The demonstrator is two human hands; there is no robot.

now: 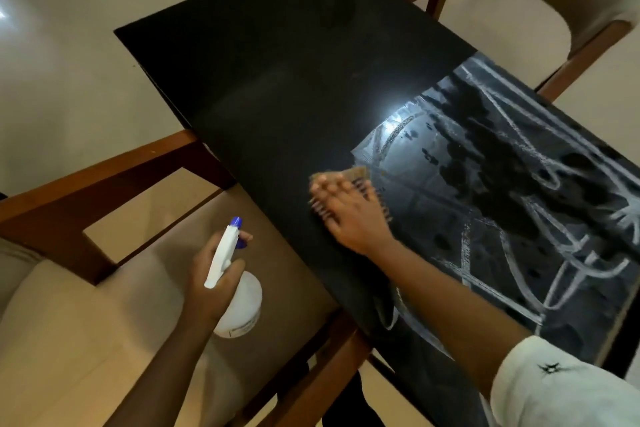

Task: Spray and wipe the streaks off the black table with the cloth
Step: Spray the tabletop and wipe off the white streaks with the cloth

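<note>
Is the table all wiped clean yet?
Only partly: the table is plain black on the left; white streaks cover the right past the cloth.

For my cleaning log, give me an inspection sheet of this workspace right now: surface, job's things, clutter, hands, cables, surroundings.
Surface: black table, far part looks clean; white streaks and wet patches cover the near right part.
Job's things: brownish cloth lies on the table at the edge of the streaked area; white spray bottle with a blue nozzle is off the table, above a chair seat.
Clutter: nothing seen.
Hands: right hand presses the cloth flat; left hand grips the spray bottle.
Cables: nothing seen.
Surroundings: wooden chairs with beige cushions on both sides; pale glossy floor.
</note>
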